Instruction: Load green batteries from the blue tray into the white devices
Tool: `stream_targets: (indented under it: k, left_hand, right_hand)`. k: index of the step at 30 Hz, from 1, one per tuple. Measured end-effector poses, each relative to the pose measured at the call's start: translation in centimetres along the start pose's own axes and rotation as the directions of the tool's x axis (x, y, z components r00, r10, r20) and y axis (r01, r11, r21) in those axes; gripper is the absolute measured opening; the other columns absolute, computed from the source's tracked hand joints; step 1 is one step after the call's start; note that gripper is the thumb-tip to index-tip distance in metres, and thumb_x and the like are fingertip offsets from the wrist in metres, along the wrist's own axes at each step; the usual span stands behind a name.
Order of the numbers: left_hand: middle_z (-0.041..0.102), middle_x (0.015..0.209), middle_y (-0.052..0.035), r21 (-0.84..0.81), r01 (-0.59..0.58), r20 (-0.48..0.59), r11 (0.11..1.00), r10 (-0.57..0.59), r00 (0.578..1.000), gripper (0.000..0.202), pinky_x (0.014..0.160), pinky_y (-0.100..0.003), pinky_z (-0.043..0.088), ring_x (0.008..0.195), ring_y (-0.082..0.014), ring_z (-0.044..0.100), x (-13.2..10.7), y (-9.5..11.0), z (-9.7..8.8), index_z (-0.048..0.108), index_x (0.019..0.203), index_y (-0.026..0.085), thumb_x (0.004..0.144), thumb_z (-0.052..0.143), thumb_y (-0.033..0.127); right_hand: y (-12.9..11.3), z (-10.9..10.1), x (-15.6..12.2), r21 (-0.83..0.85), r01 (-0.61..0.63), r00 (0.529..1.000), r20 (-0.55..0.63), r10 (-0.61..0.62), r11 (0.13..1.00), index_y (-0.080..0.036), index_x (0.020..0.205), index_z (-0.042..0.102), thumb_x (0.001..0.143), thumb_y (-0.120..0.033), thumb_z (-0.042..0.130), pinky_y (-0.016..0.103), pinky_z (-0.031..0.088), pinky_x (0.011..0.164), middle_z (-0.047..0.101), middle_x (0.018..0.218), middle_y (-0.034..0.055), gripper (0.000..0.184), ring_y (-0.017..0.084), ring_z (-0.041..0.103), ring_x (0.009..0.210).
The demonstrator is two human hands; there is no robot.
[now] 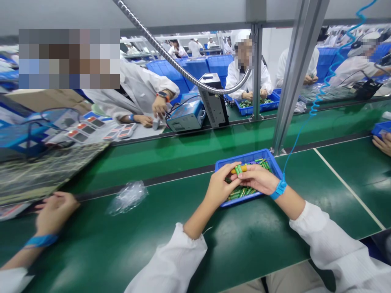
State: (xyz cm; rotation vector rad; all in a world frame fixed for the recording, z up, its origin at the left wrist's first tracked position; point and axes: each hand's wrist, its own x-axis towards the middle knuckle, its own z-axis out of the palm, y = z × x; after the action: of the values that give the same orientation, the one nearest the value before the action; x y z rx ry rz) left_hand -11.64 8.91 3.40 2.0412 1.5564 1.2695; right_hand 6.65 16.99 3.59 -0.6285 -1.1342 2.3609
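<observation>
A shallow blue tray (246, 158) sits on the green belt in front of me, holding several green and yellow batteries (262, 164). Both my hands are over the tray. My left hand (219, 188) is curled at the tray's left side, its fingers pinching green batteries (238, 169). My right hand (258, 179) lies across the tray with fingers closed on the same small bunch of batteries. A blue wrist strap (279, 189) circles my right wrist, and its coiled blue cord (317, 97) rises to the upper right.
A crumpled clear plastic bag (128, 197) lies on the belt to the left. A co-worker's hand with a blue wristband (55, 211) rests at the left edge. Another hand (383, 142) shows at the right. A metal post (293, 77) and flexible hose (171, 61) stand behind the tray.
</observation>
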Motion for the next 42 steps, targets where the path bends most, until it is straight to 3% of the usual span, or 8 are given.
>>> stream_targets:
  k: [7, 14, 22, 30, 42]
  left_hand:
    - [0.079, 0.134, -0.0091, 0.008, -0.015, -0.01, 1.0, 0.015, 1.0, 0.041, 0.103, -0.039, 0.061, 0.119, -0.0276, 0.076, 0.12, -0.13, -0.14, 0.073, 0.139, 0.023, 0.1, 0.076, 0.031]
    - [0.079, 0.131, -0.0086, -0.002, -0.026, 0.0, 1.0, 0.026, 1.0, 0.041, 0.106, -0.04, 0.06, 0.119, -0.0275, 0.076, 0.06, -0.1, -0.03, 0.074, 0.138, 0.024, 0.098, 0.081, 0.032]
    - [0.078, 0.135, -0.0104, -0.045, -0.03, 0.019, 0.999, 0.031, 0.999, 0.045, 0.11, -0.045, 0.058, 0.124, -0.0294, 0.074, 0.2, -0.28, 0.02, 0.072, 0.141, 0.025, 0.099, 0.082, 0.032]
    - [0.076, 0.14, -0.0104, -0.021, 0.01, 0.044, 1.0, -0.009, 0.999, 0.052, 0.111, -0.046, 0.058, 0.128, -0.0304, 0.073, 0.19, -0.58, -0.01, 0.069, 0.148, 0.027, 0.098, 0.084, 0.032]
    - [0.076, 0.144, -0.0101, -0.047, 0.034, 0.023, 0.998, -0.033, 0.999, 0.055, 0.116, -0.046, 0.058, 0.131, -0.0313, 0.074, 0.07, -0.82, 0.08, 0.07, 0.151, 0.027, 0.098, 0.084, 0.033]
  right_hand:
    - [-0.25, 0.46, -0.2, -0.005, 0.023, 1.0, 0.008, -0.023, 1.0, -0.018, 0.095, 0.087, 0.065, -0.029, 0.099, 0.027, 0.058, 0.089, 0.086, 0.098, 0.0063, 0.034, 0.016, 0.076, 0.089]
    - [0.02, 0.44, 0.11, -0.063, 0.038, 0.998, -0.038, -0.041, 0.997, -0.016, 0.089, 0.086, 0.068, -0.044, 0.102, 0.027, 0.057, 0.082, 0.086, 0.093, 0.0087, 0.038, 0.016, 0.075, 0.082]
    - [0.07, 0.29, 0.15, -0.011, 0.068, 0.997, -0.023, -0.068, 0.998, -0.016, 0.098, 0.085, 0.076, -0.057, 0.098, 0.032, 0.06, 0.085, 0.086, 0.091, 0.0103, 0.048, 0.021, 0.08, 0.088]
    - [0.17, 0.02, 0.22, 0.061, 0.073, 0.997, -0.025, -0.071, 0.996, -0.016, 0.098, 0.084, 0.078, -0.044, 0.096, 0.031, 0.06, 0.086, 0.087, 0.093, 0.0102, 0.037, 0.022, 0.081, 0.094]
    - [-0.02, 0.15, -0.04, 0.069, 0.083, 0.997, -0.01, -0.083, 0.994, -0.015, 0.099, 0.086, 0.078, -0.045, 0.098, 0.029, 0.058, 0.083, 0.087, 0.096, 0.0105, 0.038, 0.019, 0.079, 0.088]
